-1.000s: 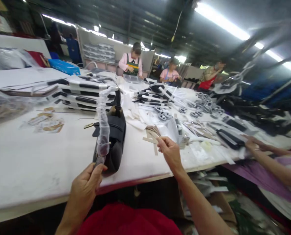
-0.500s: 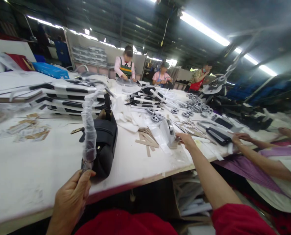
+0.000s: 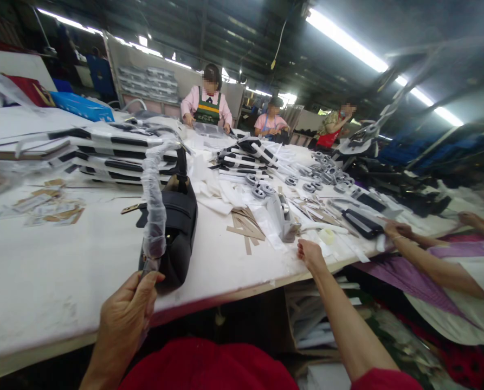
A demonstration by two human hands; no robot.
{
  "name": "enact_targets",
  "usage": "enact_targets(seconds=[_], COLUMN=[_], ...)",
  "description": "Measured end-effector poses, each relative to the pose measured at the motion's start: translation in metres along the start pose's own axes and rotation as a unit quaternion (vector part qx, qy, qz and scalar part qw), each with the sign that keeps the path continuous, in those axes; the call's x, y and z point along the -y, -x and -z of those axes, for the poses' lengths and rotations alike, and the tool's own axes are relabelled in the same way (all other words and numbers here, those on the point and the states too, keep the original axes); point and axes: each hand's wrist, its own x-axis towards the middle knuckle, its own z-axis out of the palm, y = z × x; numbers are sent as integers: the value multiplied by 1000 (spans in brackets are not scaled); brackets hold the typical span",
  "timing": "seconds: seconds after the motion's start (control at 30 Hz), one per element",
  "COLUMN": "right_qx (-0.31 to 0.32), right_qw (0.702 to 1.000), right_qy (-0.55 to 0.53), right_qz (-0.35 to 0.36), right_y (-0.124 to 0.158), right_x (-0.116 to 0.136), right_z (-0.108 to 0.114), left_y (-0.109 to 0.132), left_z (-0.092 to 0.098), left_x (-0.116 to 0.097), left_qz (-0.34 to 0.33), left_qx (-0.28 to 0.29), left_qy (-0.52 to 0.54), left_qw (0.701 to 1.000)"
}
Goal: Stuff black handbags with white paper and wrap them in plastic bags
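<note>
A black handbag (image 3: 179, 216) stands near the front edge of the table. Its handle (image 3: 154, 216) rises in a wrinkled white wrap, and my left hand (image 3: 130, 306) pinches the near lower end of it. A gold-toned clasp piece (image 3: 130, 208) on a strap sticks out from the bag's left side. Off to the right, my right hand (image 3: 311, 254) is closed just in front of a grey tape dispenser (image 3: 284, 219), apart from its body. Whatever its fingers hold, if anything, is too small to make out.
Brown card strips (image 3: 245, 227) lie left of the dispenser. Wrapped black straps (image 3: 120, 154) are stacked behind the bag, with paper tags (image 3: 49, 206) at left. Grey tape rolls (image 3: 262, 188) lie farther back. A co-worker's hand (image 3: 396, 230) is at right; other people stand across the table.
My right hand has drawn back from the tape dispenser's front toward me, its fingers now curled. My left hand keeps hold of the wrapped handle, with the bag almost unmoved.
</note>
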Motion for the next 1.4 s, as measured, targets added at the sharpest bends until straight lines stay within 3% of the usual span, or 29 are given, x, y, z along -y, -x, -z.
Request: enact_targets(seconds=[0.1, 0.17, 0.3, 0.37, 0.43, 0.53, 0.63, 0.77, 0.87, 1.0, 1.17, 1.27, 1.4], right_qx=[50, 148, 404, 484, 524, 520, 484, 422, 422, 479, 562, 548, 477], right_qw=[998, 987, 908, 866, 840, 842, 865, 898, 899, 875, 821, 833, 877], right_qy=[-36, -62, -89, -100, -102, -85, -60, -18, -18, -39, -84, -59, 20], right_qz=[-3, 7, 61, 84, 95, 114, 123, 120, 112, 62, -53, -51, 48], right_y=[24, 50, 121, 160, 195, 226, 233, 226, 222, 220, 216, 217, 224], right_x=[11, 28, 77, 101, 122, 138, 137, 126, 123, 126, 126, 127, 128], right_z=[-1, -13, -61, -87, -111, -143, -168, -184, -186, -182, -172, -171, -179], left_y=[3, 7, 9, 7, 8, 11, 12, 11, 11, 14, 17, 18, 25], left_z=[-3, -6, -9, -7, -4, -1, 1, 4, 6, 8, 11, 13, 10], left_x=[-4, -5, -3, -2, -2, -5, -6, -5, -4, -6, -12, -16, -21], left_qz=[-12, -25, -65, -85, -98, -125, -154, -185, -184, -65, 72, 126, 166], left_qx=[9, 11, 44, 52, 46, 21, 19, 32, 45, 120, 200, 236, 252], left_qy=[-6, -8, -8, -22, -46, -91, -109, -121, -92, 85, 234, 278, 295], left_qw=[1000, 1000, 997, 995, 993, 988, 982, 975, 978, 987, 949, 922, 906])
